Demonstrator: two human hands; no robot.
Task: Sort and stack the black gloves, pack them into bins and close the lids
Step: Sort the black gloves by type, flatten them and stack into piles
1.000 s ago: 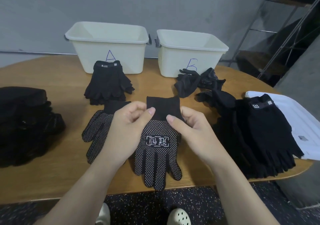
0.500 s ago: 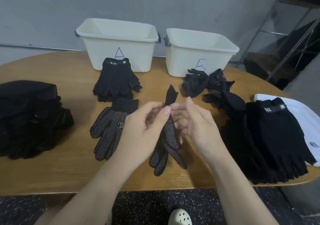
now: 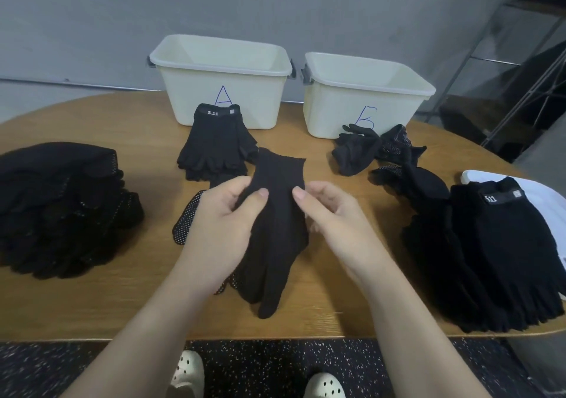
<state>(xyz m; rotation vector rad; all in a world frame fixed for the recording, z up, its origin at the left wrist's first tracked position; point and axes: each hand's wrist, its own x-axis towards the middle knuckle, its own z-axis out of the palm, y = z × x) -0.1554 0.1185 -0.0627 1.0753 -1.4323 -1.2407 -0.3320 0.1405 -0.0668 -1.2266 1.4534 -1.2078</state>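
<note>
A black knit glove [image 3: 277, 235] hangs over the table's middle, plain side up, cuff pointing away. My left hand [image 3: 225, 223] pinches its left edge near the cuff; my right hand [image 3: 333, 217] pinches the right edge. A second dotted glove [image 3: 187, 218] lies flat under my left hand, mostly hidden. Bin A [image 3: 223, 79] and bin B [image 3: 364, 94] stand open and empty at the back. A small stack of "5.11" gloves [image 3: 217, 143] lies before bin A. Loose dotted gloves [image 3: 373, 149] lie before bin B.
A big heap of dotted gloves [image 3: 61, 207] fills the table's left side. A pile of "5.11" gloves [image 3: 496, 253] lies at the right, partly on white lids [image 3: 542, 195]. The wooden table [image 3: 122, 299] ends near me. A metal rack [image 3: 520, 60] stands far right.
The glove I hold has been flipped: its dotted printed side faced up, then it stood edge-on, and now the plain side faces up. My view shifted slightly left and down.
</note>
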